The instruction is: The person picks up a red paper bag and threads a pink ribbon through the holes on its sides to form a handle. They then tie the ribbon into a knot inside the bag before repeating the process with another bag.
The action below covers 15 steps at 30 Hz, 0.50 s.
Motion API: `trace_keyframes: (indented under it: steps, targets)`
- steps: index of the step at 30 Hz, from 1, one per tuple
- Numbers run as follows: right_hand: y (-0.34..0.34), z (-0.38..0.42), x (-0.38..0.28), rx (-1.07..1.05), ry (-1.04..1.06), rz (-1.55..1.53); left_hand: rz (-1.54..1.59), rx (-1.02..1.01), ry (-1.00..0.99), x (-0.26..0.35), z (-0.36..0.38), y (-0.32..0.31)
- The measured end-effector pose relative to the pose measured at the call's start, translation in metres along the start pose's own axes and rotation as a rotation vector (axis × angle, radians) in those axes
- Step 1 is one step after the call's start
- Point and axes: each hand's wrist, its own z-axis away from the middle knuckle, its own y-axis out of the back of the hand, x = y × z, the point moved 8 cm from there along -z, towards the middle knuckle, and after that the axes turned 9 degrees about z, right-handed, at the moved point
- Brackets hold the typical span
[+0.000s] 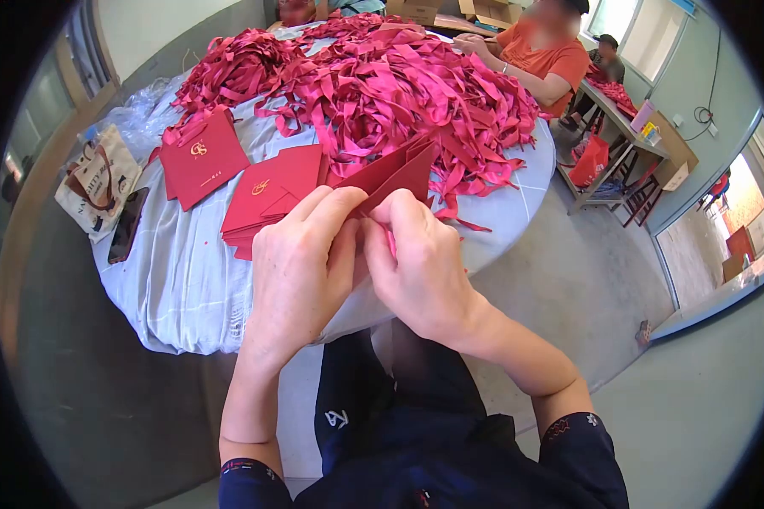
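Note:
Over the near edge of the table, both hands are closed on a dark red paper bag [396, 172], tilted with its folded opening toward the upper right. My left hand [301, 259] pinches its near edge. Close beside it, my right hand [423, 270] has its fingers bent at the same edge, with a bit of pink ribbon showing under them. The fingertips partly hide each other. Beyond my left hand lies a stack of flat red paper bags [267, 188] with a gold logo. Further left are more red bags [205, 161], with ribbon at their top.
A large heap of pink-red ribbons [416, 93] covers the far part of the cloth-covered round table [174, 293]. A phone [128, 225] and a canvas tote [102, 187] lie at left. Across the table sits a person in an orange shirt [545, 59]; another sits behind at a side table [632, 127].

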Motion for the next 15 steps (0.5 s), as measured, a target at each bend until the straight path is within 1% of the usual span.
trace_keyframes:
  steps: [1,3,5,7,8,12,14,15]
  targets:
    - [0.004,-0.004,0.001,0.005,-0.003,0.002,0.022,-0.013,-0.004,0.001,0.001,-0.001]
    - [-0.008,-0.009,0.021,-0.221,-0.245,-0.312,0.043,-0.031,-0.013,0.004,0.002,-0.002]
    - [-0.009,-0.008,0.022,-0.195,-0.231,-0.344,-0.007,-0.032,0.012,0.005,0.001,-0.003]
    - [-0.003,-0.006,0.018,-0.105,-0.154,-0.257,-0.027,-0.029,-0.002,0.008,0.001,-0.004]
    - [-0.003,-0.006,0.018,-0.097,-0.123,-0.254,-0.045,-0.029,-0.003,0.008,0.002,-0.004]
    - [0.003,-0.004,0.016,-0.161,-0.111,-0.223,-0.019,-0.037,-0.035,0.009,0.004,-0.004]
    - [0.018,-0.003,0.011,0.027,-0.037,-0.05,-0.052,-0.009,-0.079,0.01,0.004,-0.004]
    - [0.022,-0.006,0.009,0.033,-0.024,-0.045,-0.051,0.003,-0.089,0.011,0.004,-0.003]
